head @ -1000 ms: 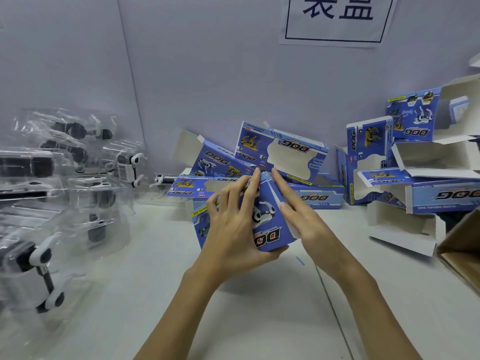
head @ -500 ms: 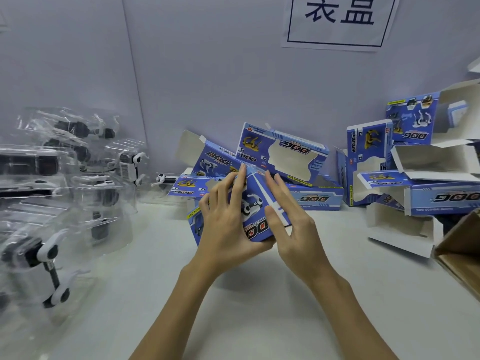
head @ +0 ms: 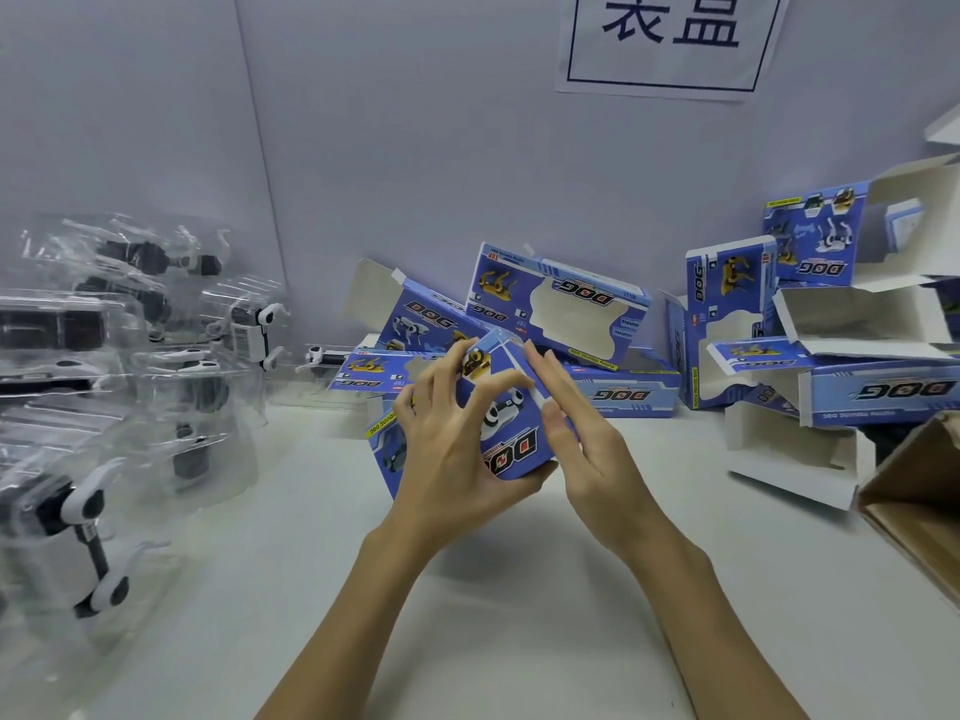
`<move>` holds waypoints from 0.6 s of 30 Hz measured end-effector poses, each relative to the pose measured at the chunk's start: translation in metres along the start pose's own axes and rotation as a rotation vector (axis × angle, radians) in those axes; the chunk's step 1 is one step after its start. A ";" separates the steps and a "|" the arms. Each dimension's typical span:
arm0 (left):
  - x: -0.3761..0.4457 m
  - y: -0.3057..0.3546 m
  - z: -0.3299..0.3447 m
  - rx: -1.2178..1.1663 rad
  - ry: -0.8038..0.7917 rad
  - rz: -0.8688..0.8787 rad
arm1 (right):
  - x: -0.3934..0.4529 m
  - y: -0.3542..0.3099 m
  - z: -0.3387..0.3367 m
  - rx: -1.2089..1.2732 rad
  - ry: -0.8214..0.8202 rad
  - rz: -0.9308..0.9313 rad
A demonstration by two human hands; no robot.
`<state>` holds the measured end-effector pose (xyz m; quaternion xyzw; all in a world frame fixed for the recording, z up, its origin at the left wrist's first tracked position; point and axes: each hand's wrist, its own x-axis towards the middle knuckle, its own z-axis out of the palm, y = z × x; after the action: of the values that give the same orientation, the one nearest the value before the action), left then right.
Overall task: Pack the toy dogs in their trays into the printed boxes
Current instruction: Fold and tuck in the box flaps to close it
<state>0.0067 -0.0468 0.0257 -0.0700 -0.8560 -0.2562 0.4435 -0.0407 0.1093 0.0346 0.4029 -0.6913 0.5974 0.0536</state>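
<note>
Head view: one blue DOG box point(head: 511, 439) in hand at centre, end being closed.
At nine o'clock, trayed toy dogs point(head: 88, 506) wait; left hand point(head: 447, 454) curls round the box, right hand point(head: 582, 433) presses with straight fingers; at three o'clock, empty printed boxes point(head: 831, 366) remain.

Left hand point(head: 447, 459) fingers have curled; box point(head: 498, 423) seemingly turned slightly.
</note>
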 end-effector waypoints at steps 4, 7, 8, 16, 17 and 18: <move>0.001 0.002 -0.003 0.018 -0.021 0.004 | -0.002 -0.001 0.000 0.076 -0.031 0.000; 0.005 0.007 -0.005 -0.017 -0.024 0.044 | -0.001 -0.004 0.000 0.175 -0.059 0.051; 0.006 0.009 -0.005 -0.026 -0.024 0.058 | -0.001 -0.006 -0.002 0.143 -0.074 0.045; 0.009 0.017 -0.011 -0.099 -0.069 0.023 | 0.002 -0.003 0.005 0.163 -0.053 0.050; 0.009 0.017 -0.012 -0.111 -0.072 0.020 | 0.002 -0.002 0.007 0.134 -0.043 0.043; 0.009 0.017 -0.012 -0.119 -0.070 0.017 | 0.001 -0.001 0.007 0.087 -0.043 0.030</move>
<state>0.0162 -0.0392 0.0447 -0.1125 -0.8536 -0.3000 0.4108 -0.0379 0.1024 0.0343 0.4070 -0.6718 0.6187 0.0123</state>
